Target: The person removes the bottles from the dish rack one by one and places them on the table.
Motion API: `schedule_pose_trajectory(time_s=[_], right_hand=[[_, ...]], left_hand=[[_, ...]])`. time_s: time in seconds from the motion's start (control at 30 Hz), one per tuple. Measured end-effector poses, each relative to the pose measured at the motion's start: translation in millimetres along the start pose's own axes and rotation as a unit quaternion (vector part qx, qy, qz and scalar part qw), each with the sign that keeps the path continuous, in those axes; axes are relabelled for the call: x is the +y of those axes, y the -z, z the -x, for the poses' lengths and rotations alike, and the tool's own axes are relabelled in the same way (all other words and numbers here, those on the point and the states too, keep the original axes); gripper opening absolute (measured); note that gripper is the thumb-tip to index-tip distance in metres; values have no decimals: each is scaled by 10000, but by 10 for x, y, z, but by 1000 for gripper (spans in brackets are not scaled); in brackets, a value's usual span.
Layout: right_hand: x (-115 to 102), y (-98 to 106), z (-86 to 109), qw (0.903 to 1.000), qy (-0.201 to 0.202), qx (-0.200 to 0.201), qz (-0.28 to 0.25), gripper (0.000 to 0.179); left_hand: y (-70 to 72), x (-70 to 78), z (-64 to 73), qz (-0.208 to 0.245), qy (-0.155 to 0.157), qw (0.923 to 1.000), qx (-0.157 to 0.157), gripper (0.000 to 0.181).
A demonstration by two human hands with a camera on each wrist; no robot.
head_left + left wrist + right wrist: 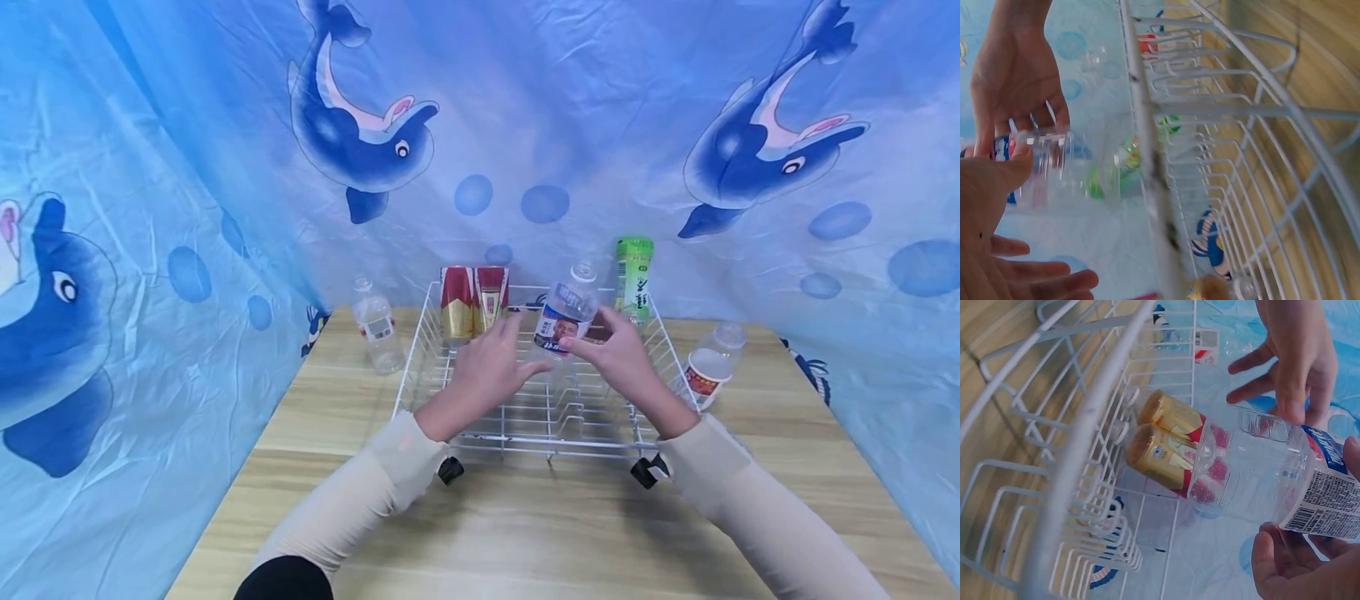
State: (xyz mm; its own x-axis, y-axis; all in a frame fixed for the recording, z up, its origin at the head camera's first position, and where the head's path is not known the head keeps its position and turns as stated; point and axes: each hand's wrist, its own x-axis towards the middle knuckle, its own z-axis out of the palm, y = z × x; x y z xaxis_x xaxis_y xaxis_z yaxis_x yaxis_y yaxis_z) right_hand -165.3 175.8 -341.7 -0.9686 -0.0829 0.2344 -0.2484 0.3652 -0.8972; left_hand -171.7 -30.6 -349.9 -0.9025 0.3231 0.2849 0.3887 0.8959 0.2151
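Observation:
A clear plastic bottle with a blue, white and red label is held above a white wire dish rack, its neck pointing up and away. My right hand grips it from the right, thumb on the label side and fingers curled behind. To its left, my left hand has its fingers spread and its thumb pointing at the bottle; whether that thumb touches the bottle, I cannot tell. Two red and gold cans stand upright side by side at the rack's back left. A green-labelled bottle stands at its back right.
Outside the rack, another clear bottle stands on the left and one with a red and white label on the right. Black feet show below the rack's front. A blue dolphin-print curtain hangs behind the wooden table.

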Motion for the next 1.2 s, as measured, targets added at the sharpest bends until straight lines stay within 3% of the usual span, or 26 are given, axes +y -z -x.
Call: schedule_pose_trajectory(time_s=[0.13, 0.27, 0.5, 0.83, 1.03, 1.2], right_hand=[[62, 20, 26, 10000, 12, 5, 8, 67], [93, 40, 52, 9997, 32, -227, -46, 65], [111, 46, 80, 9978, 154, -636, -144, 66], [132, 51, 111, 9969, 55, -784, -7, 74], [171, 111, 117, 9958, -8, -873, -259, 73], [202, 212, 129, 9962, -122, -849, -142, 71]], left_hand=[[-25, -80, 37, 584, -81, 9976, -371, 105], [-43, -112, 50, 1436, -429, 9867, -637, 104], [-33, -83, 2, 2336, -745, 9672, -662, 96], [-63, -134, -2, 2432, -662, 9648, -756, 94], [-46, -259, 40, 2334, -525, 9676, -804, 91], [-33, -391, 87, 2184, -457, 9715, -802, 92]])
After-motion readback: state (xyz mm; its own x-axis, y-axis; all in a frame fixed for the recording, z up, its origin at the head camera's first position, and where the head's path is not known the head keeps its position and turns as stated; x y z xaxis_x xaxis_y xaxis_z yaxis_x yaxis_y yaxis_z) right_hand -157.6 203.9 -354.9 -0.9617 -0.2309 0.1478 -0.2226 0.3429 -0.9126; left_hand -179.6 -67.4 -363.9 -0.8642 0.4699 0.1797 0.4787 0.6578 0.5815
